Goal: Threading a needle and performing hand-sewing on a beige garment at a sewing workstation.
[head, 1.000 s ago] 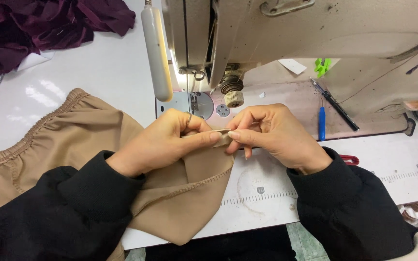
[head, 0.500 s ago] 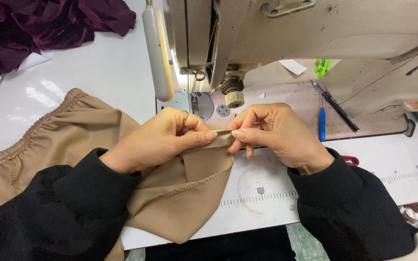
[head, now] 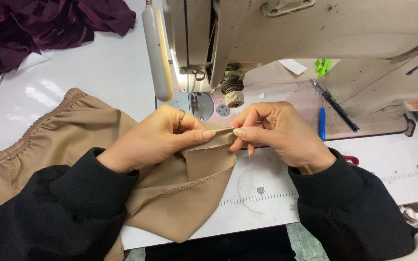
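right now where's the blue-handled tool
In the head view, the blue-handled tool lies on the sewing machine bed, just beyond the right hand, beside a black pen.

Bare white bench [head: 102,77] lies open to the left of the sewing machine [head: 315,34], between the tan fabric [head: 73,130] and the dark purple cloth [head: 39,24]. Ahead, the machine head and its lamp [head: 156,48] block the way. To the right, a blue tool [head: 321,123] and a black pen [head: 335,104] lie on the machine bed.

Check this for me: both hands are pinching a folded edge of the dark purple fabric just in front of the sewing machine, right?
Not quite. The head view shows the left hand and right hand pinching tan fabric, not purple. The purple fabric lies untouched at the far left. The rest holds: it's just in front of the sewing machine.
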